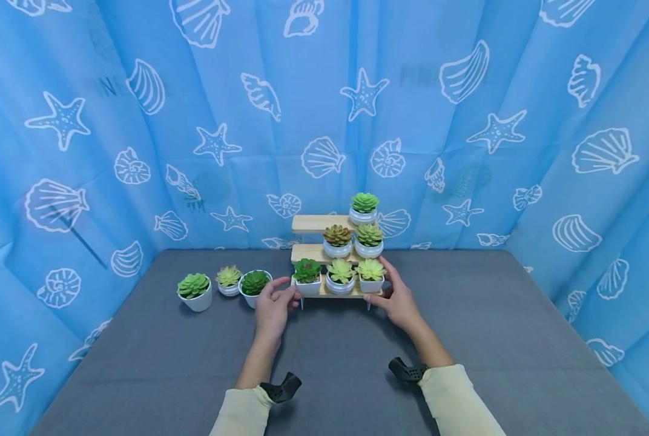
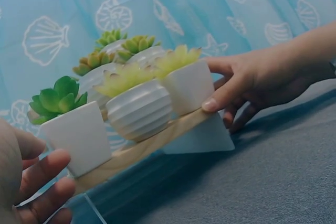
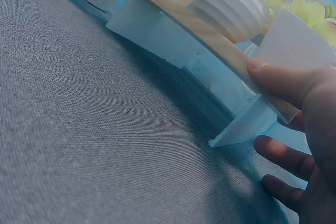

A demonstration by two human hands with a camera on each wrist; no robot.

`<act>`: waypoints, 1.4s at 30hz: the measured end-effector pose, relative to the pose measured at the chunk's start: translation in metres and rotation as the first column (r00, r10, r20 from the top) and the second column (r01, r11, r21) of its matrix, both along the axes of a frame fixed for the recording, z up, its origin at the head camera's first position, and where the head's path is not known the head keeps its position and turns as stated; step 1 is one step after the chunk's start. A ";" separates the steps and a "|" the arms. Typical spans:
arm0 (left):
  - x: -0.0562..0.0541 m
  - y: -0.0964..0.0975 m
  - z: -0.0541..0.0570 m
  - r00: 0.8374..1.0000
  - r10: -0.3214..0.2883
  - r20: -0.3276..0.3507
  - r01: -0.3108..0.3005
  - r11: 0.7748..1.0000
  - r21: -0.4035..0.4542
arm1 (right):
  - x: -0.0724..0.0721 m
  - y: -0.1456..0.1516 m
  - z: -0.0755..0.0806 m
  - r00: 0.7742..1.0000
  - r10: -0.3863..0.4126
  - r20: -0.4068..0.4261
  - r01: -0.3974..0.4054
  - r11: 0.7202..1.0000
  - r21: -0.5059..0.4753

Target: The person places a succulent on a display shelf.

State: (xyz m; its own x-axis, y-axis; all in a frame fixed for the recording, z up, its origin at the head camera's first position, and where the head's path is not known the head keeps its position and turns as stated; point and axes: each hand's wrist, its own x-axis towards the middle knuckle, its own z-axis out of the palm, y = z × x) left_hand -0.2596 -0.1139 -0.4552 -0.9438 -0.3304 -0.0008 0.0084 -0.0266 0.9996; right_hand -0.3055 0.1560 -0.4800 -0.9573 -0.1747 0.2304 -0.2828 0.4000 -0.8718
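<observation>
The head view shows the blue shell-print curtain (image 1: 324, 121), cut off at the edges, behind the grey bench (image 1: 466, 339). On the bench stands the tiered wooden stand (image 1: 315, 224), its back hidden by six potted succulents (image 1: 339, 277). The right hand (image 1: 401, 306) pinches the bottom tier's right end, some fingers out of sight; the left hand's (image 1: 273, 312) grip is loose and wide beside the left square pot (image 1: 308, 287), contact unclear.

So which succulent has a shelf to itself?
The green succulent on the top shelf, right end; the middle shelf holds two, the bottom shelf three.
</observation>
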 end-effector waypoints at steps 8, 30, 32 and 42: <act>0.001 0.002 0.002 0.998 -0.054 0.031 0.052 0.997 0.056 | -0.001 0.000 0.001 1.000 -0.007 0.015 0.007 1.000 0.008; -0.002 0.010 -0.007 0.998 -0.030 -0.057 0.024 0.994 -0.103 | -0.002 0.000 0.000 1.000 -0.005 0.008 0.005 1.000 0.019; -0.003 0.011 -0.008 0.998 -0.017 -0.062 0.008 0.989 -0.147 | -0.002 0.000 0.000 1.000 -0.001 0.006 0.001 1.000 0.019; -0.009 0.012 -0.016 0.999 0.037 -0.037 -0.047 0.955 -0.291 | -0.001 0.001 0.002 1.000 -0.004 0.015 0.004 1.000 0.022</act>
